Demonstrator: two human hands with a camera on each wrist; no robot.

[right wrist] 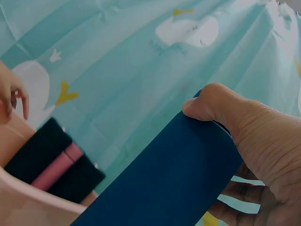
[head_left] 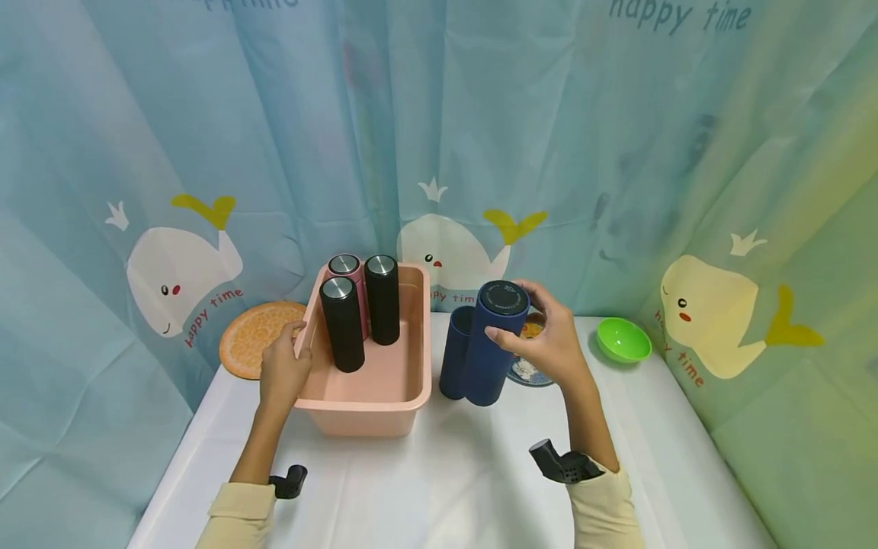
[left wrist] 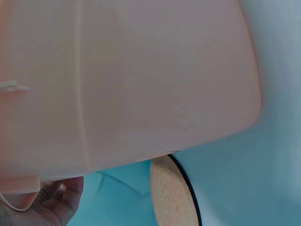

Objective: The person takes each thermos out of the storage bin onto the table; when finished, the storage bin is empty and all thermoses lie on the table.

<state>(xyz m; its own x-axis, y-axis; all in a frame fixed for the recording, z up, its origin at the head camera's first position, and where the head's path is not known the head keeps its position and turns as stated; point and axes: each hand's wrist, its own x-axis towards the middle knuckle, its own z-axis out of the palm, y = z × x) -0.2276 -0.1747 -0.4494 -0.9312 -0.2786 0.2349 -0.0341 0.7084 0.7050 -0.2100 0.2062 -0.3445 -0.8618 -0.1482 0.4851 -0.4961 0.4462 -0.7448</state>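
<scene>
My right hand (head_left: 552, 339) grips a blue thermos bottle (head_left: 488, 358) near its top, the thumb on the front and fingers round the far side. A dark, printed round end faces up. Just left of it a second blue bottle (head_left: 453, 366) stands, partly hidden behind the first. On the left, my left hand (head_left: 283, 370) holds the side rim of a pink plastic tub (head_left: 423, 366); its fingers show beside the tub's handle (left wrist: 21, 193) in the left wrist view. Inside the tub stand two black bottles (head_left: 344, 328) and a pink bottle (right wrist: 59, 165), with silver tops.
An orange-patterned round mat (head_left: 254, 339) lies left of the tub, partly behind my left hand. Behind my right hand is a patterned blue plate (head_left: 527, 372). A green bowl (head_left: 623, 341) sits at the back right. Curtains (head_left: 480, 114) hang behind the white table (head_left: 439, 488).
</scene>
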